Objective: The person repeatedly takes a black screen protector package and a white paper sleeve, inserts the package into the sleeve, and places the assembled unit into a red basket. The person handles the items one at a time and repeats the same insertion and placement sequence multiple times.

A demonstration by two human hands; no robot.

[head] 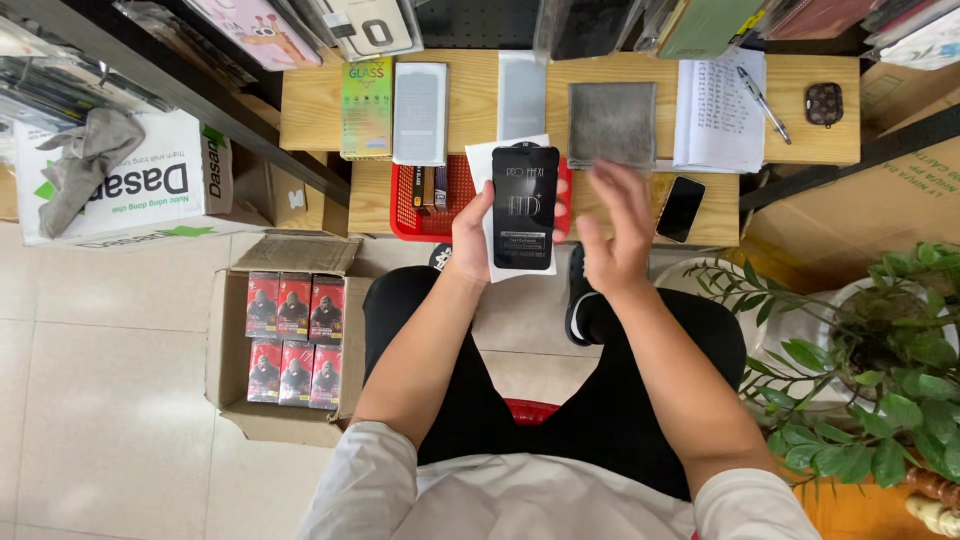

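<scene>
My left hand (468, 240) holds a flat black packet (524, 208) upright over my lap, with a white sheet behind it. My right hand (618, 228) hovers just right of the packet, fingers spread and blurred, holding nothing. Straight ahead stands a small wooden table (310, 110). On it lie a grey cloth (612, 122), a green box (366, 108), a white-edged packet (421, 112), a translucent sleeve (522, 95) and a black phone (680, 208).
A red basket (455, 210) sits on the table's lower step. An open notebook (718, 110) with a pen (762, 102) lies at the right, beside a small brown case (824, 103). A cardboard box (225, 340) with several red packs stands on the floor at left. A potted plant (880, 350) is at right.
</scene>
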